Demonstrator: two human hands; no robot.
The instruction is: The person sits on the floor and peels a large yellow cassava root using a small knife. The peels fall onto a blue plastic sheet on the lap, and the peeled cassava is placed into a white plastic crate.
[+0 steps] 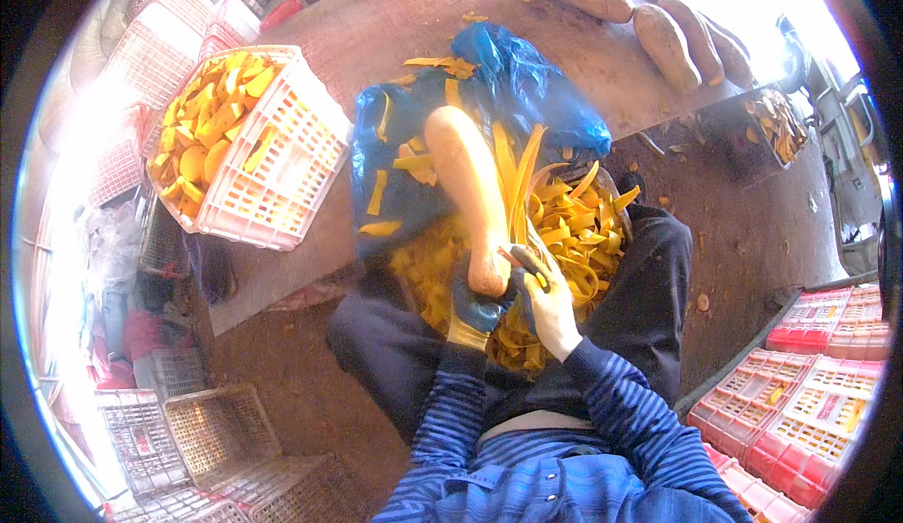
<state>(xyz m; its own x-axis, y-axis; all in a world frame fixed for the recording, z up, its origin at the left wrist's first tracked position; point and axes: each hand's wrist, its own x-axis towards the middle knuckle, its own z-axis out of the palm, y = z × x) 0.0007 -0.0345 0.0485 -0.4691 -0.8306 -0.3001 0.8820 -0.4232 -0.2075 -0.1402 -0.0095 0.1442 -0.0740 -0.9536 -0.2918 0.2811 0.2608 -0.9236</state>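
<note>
A long pale-orange squash [468,184] stands tilted over my lap, its far end resting on a blue plastic sheet [527,90]. My left hand [473,309], in a blue and yellow glove, grips the squash's near end from below. My right hand [548,305], in a white glove, holds a dark-handled peeler [529,264] against the squash's near right side. A long orange strip of peel [523,180] curls up beside the squash. A heap of orange peelings [564,241] fills my lap between my dark trousers.
A white plastic crate [273,180] of yellow-orange squash pieces sits on the table at left. Several unpeeled squashes [658,29] lie at the table's far right. Red and pink crates [809,401] stack at right; empty crates [216,434] stand lower left on the dirt floor.
</note>
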